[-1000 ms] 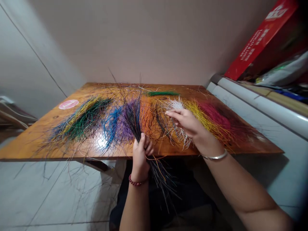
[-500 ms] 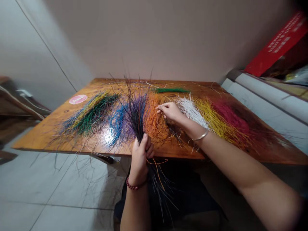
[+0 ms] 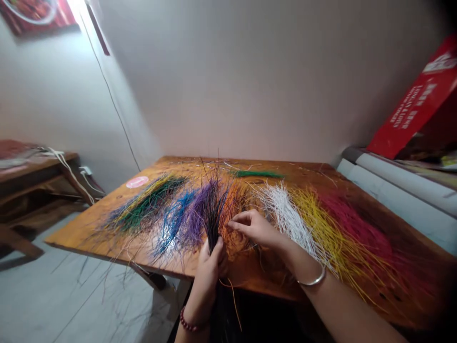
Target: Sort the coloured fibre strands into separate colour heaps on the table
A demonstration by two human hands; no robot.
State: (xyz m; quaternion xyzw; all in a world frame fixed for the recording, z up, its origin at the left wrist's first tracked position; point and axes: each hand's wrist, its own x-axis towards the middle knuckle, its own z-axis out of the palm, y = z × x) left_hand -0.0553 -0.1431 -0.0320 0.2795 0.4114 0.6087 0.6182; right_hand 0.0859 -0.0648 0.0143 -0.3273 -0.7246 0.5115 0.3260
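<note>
Wrapped round a bundle of black strands, my left hand is closed at the table's front edge. The bundle fans out upward, and one orange strand dangles below that hand. My right hand is just right of the bundle, over the orange strands, thumb and forefinger pinched together; what they hold, if anything, is too small to make out. Purple strands and blue strands lie left of the bundle. White strands lie beyond my right hand.
On the wooden table are also yellow strands, magenta strands, a green-yellow pile, a thin green bundle and a pink round sticker. A red bag stands at the right.
The view has tilted up, so the table sits lower in it. My right hand has moved slightly closer to the black bundle, its thumb and forefinger still together. My left hand keeps its hold.
</note>
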